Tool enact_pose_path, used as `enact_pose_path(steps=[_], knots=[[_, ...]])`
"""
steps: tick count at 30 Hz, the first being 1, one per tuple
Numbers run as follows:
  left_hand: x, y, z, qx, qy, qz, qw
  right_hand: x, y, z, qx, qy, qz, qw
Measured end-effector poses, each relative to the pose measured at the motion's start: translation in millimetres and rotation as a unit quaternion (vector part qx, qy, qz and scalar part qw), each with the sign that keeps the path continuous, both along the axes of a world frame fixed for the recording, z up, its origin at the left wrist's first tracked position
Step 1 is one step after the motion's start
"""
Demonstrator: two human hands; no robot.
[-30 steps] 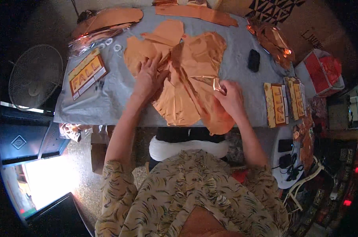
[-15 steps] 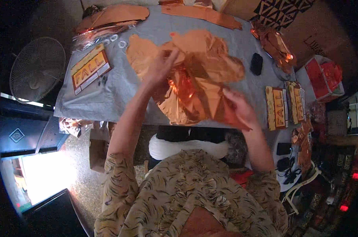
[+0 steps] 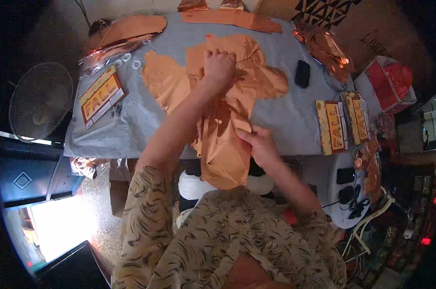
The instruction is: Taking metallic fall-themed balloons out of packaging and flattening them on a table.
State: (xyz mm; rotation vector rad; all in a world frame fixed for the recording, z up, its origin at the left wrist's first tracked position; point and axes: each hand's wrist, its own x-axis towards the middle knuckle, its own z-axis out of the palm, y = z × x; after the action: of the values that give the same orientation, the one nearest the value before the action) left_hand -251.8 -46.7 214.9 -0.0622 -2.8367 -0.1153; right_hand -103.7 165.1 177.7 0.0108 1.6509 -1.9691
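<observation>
A large crumpled sheet of shiny orange foil [image 3: 227,125] lies on the grey table [image 3: 131,130] and hangs over its near edge. My left hand [image 3: 219,66] is stretched far forward, its fingers closed on the foil near the middle of the table. My right hand [image 3: 259,144] pinches the foil's right edge close to the table's near edge. More flat orange foil shapes [image 3: 162,82] lie beneath and beside the sheet.
A yellow and red printed card [image 3: 101,96] lies at the table's left; more such cards [image 3: 340,123] at the right. A black object [image 3: 302,73] sits right of the foil. Foil pieces [image 3: 126,29] line the far edge. A fan [image 3: 40,98] stands left.
My left hand has reached further forward across the table, gathering and lifting the foil. My right hand has dropped toward the near edge, and the foil now hangs over it.
</observation>
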Motion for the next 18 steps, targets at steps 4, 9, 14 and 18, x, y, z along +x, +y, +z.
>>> enact_pose_path(steps=[4,9,14,18], knots=[[-9,13,11,0.152,-0.096,-0.059,0.982,2,8,3,-0.056,-0.023,-0.018,0.998],[-15,9,-18,0.227,-0.138,-0.096,0.959,1,6,-2,0.016,-0.041,-0.001,0.999],[-4,10,-21,0.037,0.182,-0.008,0.983,3,4,6,0.032,-0.002,-0.009,0.999],[-20,2,-18,0.135,-0.063,0.006,0.989,8,-1,22,0.028,0.007,0.000,1.000]])
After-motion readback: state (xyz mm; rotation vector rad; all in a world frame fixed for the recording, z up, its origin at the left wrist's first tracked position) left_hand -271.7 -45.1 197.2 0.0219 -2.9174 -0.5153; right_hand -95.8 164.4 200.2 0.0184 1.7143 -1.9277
